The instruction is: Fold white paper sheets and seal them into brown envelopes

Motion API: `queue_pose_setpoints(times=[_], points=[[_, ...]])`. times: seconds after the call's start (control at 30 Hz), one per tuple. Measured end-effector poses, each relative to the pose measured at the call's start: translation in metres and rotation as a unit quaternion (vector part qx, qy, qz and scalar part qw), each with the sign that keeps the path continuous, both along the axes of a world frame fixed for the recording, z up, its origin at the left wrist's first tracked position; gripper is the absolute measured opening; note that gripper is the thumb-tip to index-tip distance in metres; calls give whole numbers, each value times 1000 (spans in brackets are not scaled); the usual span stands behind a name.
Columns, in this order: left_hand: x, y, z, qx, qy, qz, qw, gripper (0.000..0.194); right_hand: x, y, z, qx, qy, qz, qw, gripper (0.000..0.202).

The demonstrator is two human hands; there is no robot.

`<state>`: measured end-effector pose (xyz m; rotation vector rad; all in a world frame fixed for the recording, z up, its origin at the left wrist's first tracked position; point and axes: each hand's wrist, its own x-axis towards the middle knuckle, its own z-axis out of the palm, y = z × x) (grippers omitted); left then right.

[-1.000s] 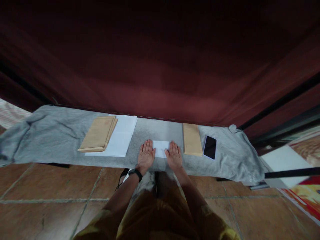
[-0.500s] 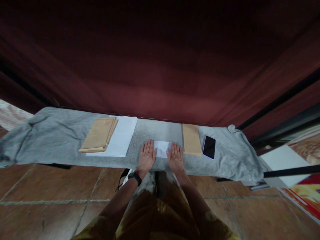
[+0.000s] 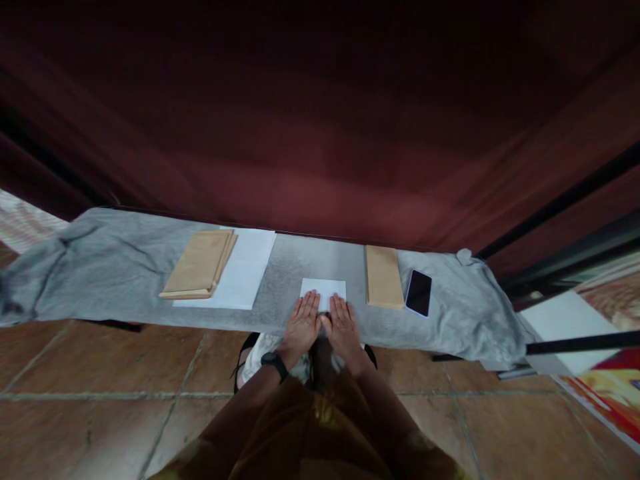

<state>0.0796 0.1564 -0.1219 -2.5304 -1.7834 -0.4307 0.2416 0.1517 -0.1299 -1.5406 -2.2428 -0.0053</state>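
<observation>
A small folded white paper (image 3: pixel 324 286) lies on the grey cloth in front of me. My left hand (image 3: pixel 304 321) rests flat with its fingertips on the paper's near left part, a dark band round the wrist. Beside it, my right hand (image 3: pixel 341 327) lies flat too, fingertips on the near right part. The two thumbs almost meet at the near edge, and the fingers cover some of the paper there. Neither hand grips anything.
Grey cloth (image 3: pixel 130 267) covers the narrow table. To the left, several brown envelopes (image 3: pixel 197 263) overlap white paper sheets (image 3: pixel 250 267). At the right lie a brown envelope (image 3: pixel 384 277) and a phone (image 3: pixel 419 293). A dark red curtain (image 3: pixel 320 167) hangs behind the far edge.
Both hands have moved inward and nearer to me, from the paper's two sides onto its near part. More of the paper's far edge shows.
</observation>
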Motion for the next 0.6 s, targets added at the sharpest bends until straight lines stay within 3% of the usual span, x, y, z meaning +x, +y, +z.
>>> queue_pose_setpoints(times=[0.23, 0.6], points=[[-7, -3, -1, 5, -25, 54, 998, 62, 12, -4, -3, 20, -13, -18, 1000, 61], [-20, -9, 5, 7, -12, 59, 998, 70, 25, -9, 1, 0, -19, -49, 999, 63]])
